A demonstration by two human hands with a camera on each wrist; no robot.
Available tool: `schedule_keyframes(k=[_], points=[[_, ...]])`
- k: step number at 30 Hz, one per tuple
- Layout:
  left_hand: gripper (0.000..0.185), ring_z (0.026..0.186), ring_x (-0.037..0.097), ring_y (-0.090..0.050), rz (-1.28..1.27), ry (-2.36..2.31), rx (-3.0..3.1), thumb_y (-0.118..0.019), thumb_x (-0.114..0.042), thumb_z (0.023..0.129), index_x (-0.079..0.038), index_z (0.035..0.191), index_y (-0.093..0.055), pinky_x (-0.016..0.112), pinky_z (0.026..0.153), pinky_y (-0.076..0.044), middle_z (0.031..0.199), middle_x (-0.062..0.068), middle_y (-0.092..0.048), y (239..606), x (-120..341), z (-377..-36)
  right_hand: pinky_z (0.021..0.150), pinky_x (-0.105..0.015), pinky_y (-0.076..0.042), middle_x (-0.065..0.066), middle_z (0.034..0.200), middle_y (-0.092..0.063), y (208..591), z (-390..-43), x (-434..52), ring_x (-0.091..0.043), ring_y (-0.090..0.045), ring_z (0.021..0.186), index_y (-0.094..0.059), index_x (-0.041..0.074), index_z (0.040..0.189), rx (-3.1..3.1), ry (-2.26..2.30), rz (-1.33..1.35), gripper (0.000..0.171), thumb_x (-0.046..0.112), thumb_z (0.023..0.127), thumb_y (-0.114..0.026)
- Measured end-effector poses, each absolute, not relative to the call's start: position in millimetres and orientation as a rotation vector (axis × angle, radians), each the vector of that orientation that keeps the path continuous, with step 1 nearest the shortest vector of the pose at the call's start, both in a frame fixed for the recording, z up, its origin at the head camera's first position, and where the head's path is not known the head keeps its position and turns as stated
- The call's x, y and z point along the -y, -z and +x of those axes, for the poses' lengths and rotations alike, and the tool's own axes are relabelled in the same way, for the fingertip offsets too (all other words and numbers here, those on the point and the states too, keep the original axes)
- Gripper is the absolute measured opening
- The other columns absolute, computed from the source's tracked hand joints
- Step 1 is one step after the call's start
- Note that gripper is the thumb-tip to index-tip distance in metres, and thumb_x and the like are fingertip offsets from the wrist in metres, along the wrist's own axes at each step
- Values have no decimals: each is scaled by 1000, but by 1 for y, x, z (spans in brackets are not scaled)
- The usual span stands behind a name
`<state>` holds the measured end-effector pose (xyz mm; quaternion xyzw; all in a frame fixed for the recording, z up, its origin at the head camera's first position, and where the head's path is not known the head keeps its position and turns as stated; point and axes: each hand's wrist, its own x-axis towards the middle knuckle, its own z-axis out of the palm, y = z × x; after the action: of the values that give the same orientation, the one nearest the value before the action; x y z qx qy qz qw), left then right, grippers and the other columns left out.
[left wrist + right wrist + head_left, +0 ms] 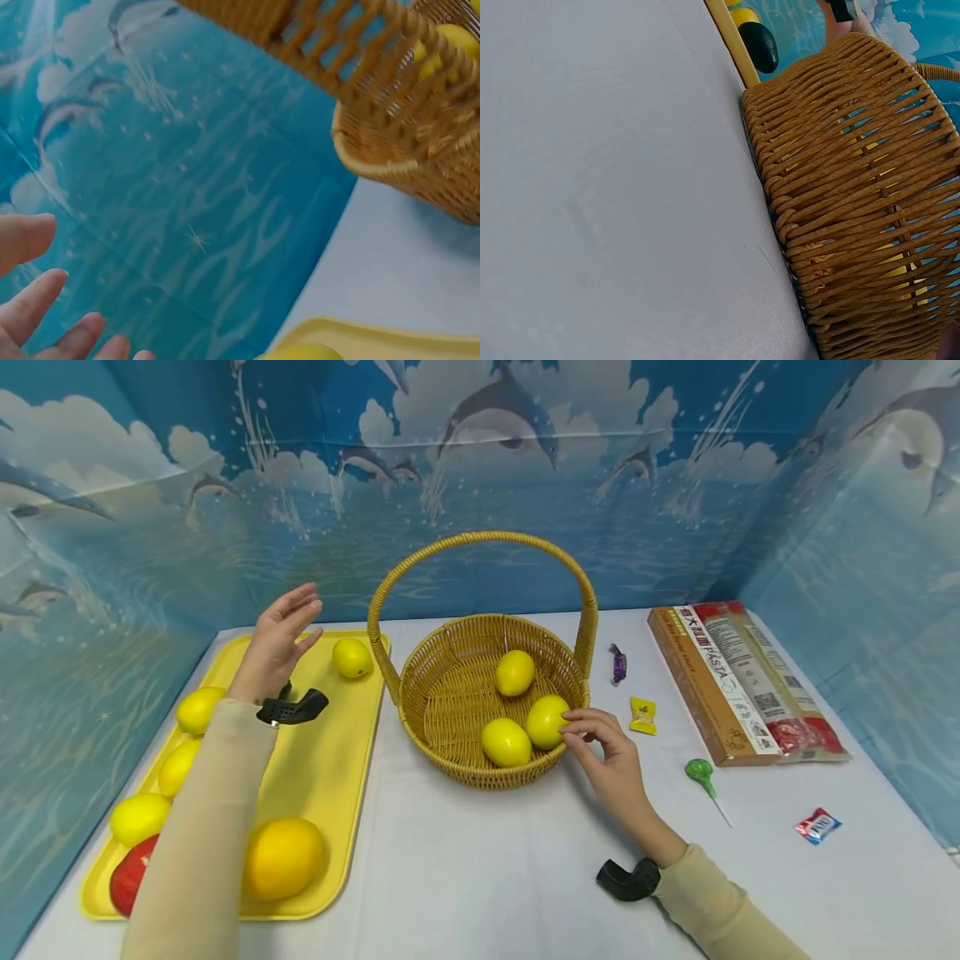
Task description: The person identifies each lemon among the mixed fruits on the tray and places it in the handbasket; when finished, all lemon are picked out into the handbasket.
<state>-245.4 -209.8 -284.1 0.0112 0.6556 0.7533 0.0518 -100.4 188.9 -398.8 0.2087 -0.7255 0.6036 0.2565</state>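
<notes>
My right hand (609, 760) is at the right rim of a wicker basket (450, 689), its relaxed fingertips touching the right edge of a lemon (545, 720) inside. Two more lemons lie in the basket, a front lemon (506, 742) and a back lemon (515, 673). My left hand (273, 647) hovers over the far end of a yellow tray (322, 760), fingers spread and holding nothing. Nearest to it on the tray is a lemon (352, 658). In the left wrist view the fingers (34, 307) show apart from the basket (420, 180).
The tray also bears several lemons (140, 819), a red apple (129, 877) and a large orange-yellow fruit (285, 858). Rightward lie a purple candy (618, 665), a yellow candy (642, 716), a green lollipop (701, 771), a red-blue packet (817, 826) and a pasta box (712, 693).
</notes>
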Motion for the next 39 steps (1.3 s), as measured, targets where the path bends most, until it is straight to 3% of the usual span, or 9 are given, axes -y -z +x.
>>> schedule_keyframes(k=[8,14,22,32,39], points=[[66,138,15,-14,-182,-2146,-2044,-57,-25,94,-19,150,-22,37,110,-14,153,5,-12,310,201,-263,75,-19,-41,-33,102,-54,379,-89,-181,-19,-49,101,-60,-16,87,2004,-1620,543,7,-20,83,-56],[67,140,18,-8,-236,-2047,-2103,-54,-26,96,-17,151,-18,41,110,-12,154,6,-8,322,199,-273,76,-20,-40,-31,103,-55,385,-92,-182,-19,-48,102,-61,-14,88,1988,-1647,549,10,-21,83,-56],[65,140,23,-7,-291,-1869,-2240,-53,-25,97,-16,151,-18,43,110,-13,155,9,-6,337,198,-283,77,-21,-41,-22,107,-58,405,-100,-189,-20,-48,106,-66,-6,91,1989,-1652,552,15,-17,83,-59],[63,138,30,-12,-265,-1679,-2322,-52,-18,98,-12,151,-18,43,108,-19,153,17,-7,355,200,-290,76,-20,-40,-30,102,-55,384,-92,-182,-20,-48,103,-62,-13,88,1985,-1633,563,11,-21,83,-56],[69,138,30,-14,-244,-1629,-2308,-55,-20,96,-11,151,-15,44,108,-20,153,18,-5,359,198,-289,77,-21,-40,-25,105,-57,395,-98,-187,-19,-48,104,-64,-9,89,1982,-1640,562,15,-21,82,-58]])
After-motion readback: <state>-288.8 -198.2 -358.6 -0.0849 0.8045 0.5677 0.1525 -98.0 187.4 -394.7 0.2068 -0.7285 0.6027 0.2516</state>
